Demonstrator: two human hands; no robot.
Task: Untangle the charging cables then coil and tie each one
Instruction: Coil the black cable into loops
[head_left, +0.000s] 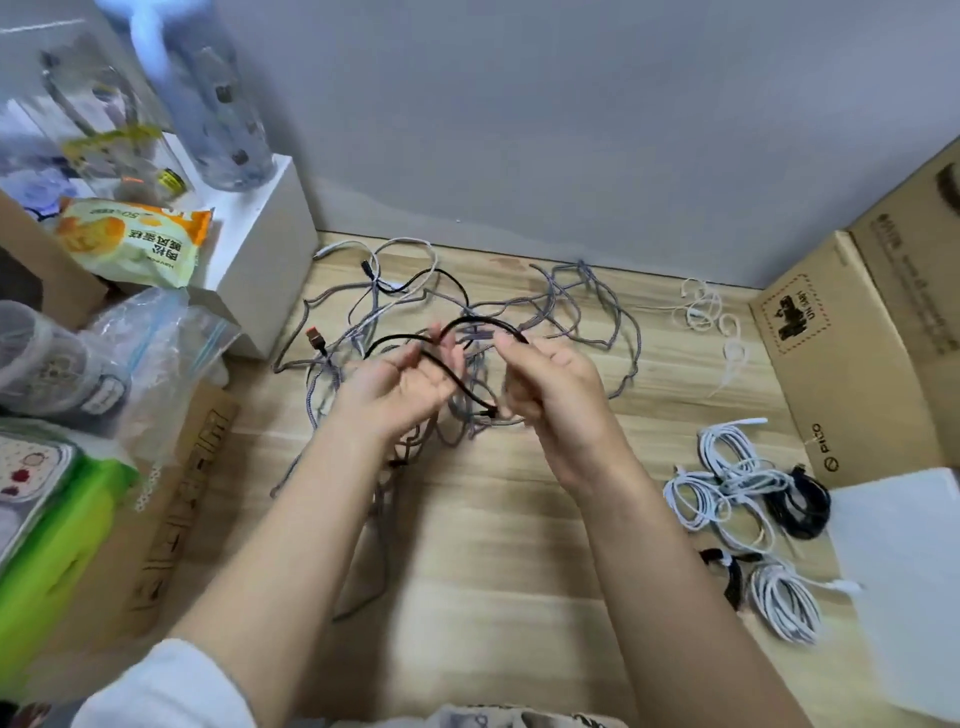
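Observation:
A tangle of grey braided cables (576, 312) lies spread over the wooden table (493, 545) near the wall. Above it I hold a thin black cable (452, 376) between both hands. My left hand (402, 387) has the cable running across its palm with fingers curled around it. My right hand (550, 384) pinches the cable's loop near the top, and the cable's plug end hangs beside its palm. Coiled white cables (727, 483) and a coiled black cable (802, 506) lie at the right.
Cardboard boxes (852, 364) stand at the right edge, with a white sheet (904, 571) in front. At the left are a white box (265, 249), snack bags (135, 241), plastic bags, a green pack (57, 551) and a bottle (218, 104). Loose white ties (711, 317) lie near the wall.

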